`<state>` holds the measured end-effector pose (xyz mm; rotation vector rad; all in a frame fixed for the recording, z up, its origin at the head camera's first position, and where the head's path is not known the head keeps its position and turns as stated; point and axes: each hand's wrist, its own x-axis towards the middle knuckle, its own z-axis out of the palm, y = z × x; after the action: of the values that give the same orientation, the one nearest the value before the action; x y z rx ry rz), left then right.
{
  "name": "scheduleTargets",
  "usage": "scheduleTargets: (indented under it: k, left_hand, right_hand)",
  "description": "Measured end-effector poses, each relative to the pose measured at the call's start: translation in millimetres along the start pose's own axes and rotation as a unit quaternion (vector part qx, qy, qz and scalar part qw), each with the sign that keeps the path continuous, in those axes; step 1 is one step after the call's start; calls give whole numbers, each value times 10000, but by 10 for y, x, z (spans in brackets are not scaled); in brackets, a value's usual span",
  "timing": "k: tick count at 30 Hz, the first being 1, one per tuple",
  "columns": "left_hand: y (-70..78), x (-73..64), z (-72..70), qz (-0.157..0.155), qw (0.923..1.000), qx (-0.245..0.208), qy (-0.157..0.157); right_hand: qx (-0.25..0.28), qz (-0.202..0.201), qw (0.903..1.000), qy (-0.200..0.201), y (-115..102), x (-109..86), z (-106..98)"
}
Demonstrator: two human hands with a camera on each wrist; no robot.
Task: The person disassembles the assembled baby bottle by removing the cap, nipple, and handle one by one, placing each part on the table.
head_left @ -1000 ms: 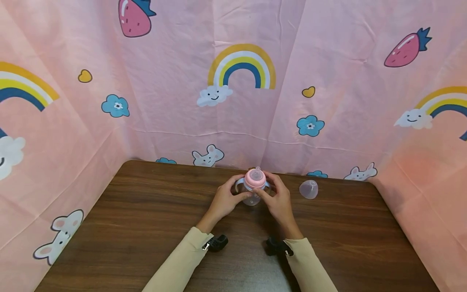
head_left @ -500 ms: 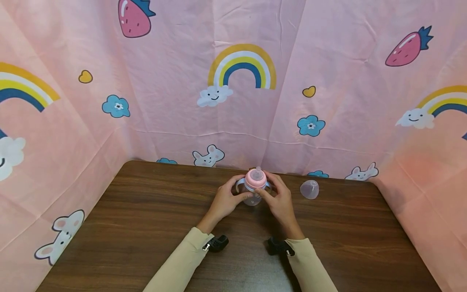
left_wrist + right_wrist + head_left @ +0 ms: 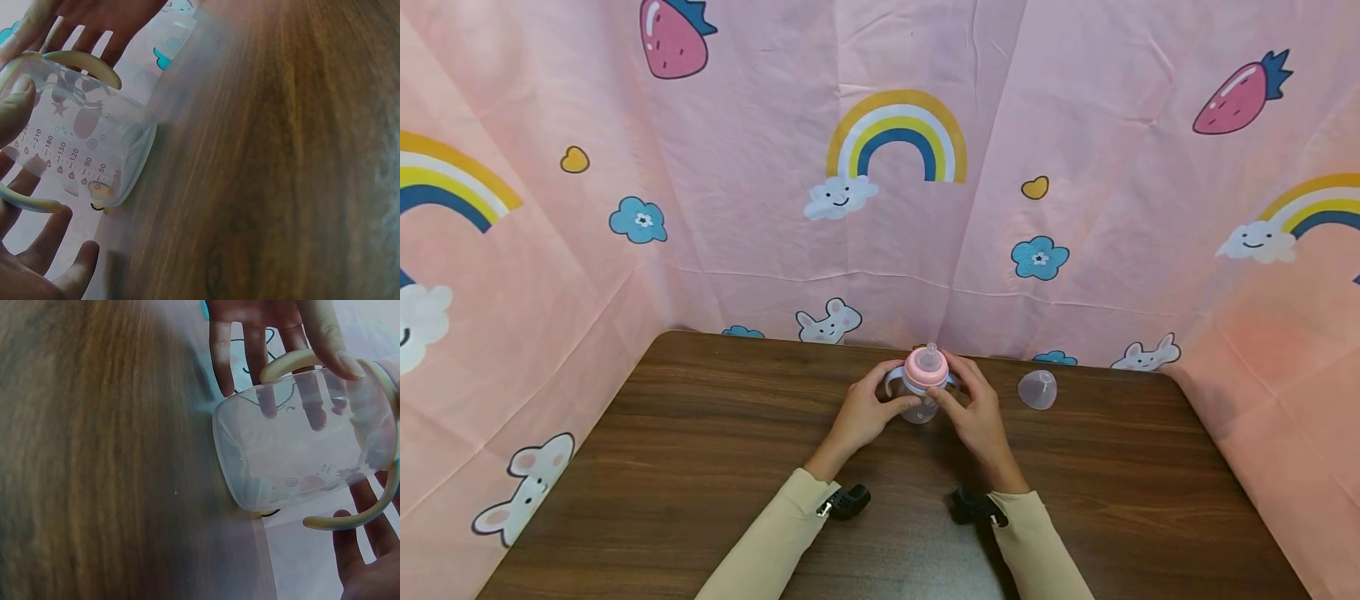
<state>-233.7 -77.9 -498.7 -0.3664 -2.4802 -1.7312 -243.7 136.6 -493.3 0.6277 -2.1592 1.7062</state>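
Note:
A baby bottle (image 3: 926, 368) with a pink collar, a clear teat and two side handles is upright near the table's back edge. My left hand (image 3: 863, 413) holds its left side, thumb across the front and fingers behind the handle. On the other side my right hand (image 3: 974, 417) holds it the same way, thumb at the front just under the collar. In the left wrist view the clear bottle body (image 3: 81, 134) shows printed measuring marks, and its base (image 3: 240, 465) is visible in the right wrist view. I cannot tell whether the base touches the table.
A clear dome-shaped cap (image 3: 1037, 390) lies on the brown wooden table (image 3: 700, 467), to the right of the bottle. Pink patterned cloth (image 3: 910, 233) hangs behind the table and at both sides. A black camera (image 3: 848, 502) sits at the left wrist.

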Motion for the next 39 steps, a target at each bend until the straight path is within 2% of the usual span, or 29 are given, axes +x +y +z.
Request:
scheduleTargets:
  k: [8,15,31,39]
  left_hand:
    - [-17,1,5,70,10000,-68,5]
    - [-6,5,-3,21,10000,-79,-40]
    - [-7,-17,-15,-60,9999,-38,-80]
    - [-5,-5,-29,34,10000,13,-76]
  right_hand:
    - [-163,361,9991,152,-55,-2,16]
    - [-200,273,9989,323,-60,5,40]
    - [-186,77,9998,-13,-28,-16,-41]
    - [-156,85,9998,-91,-36,-10,-51]
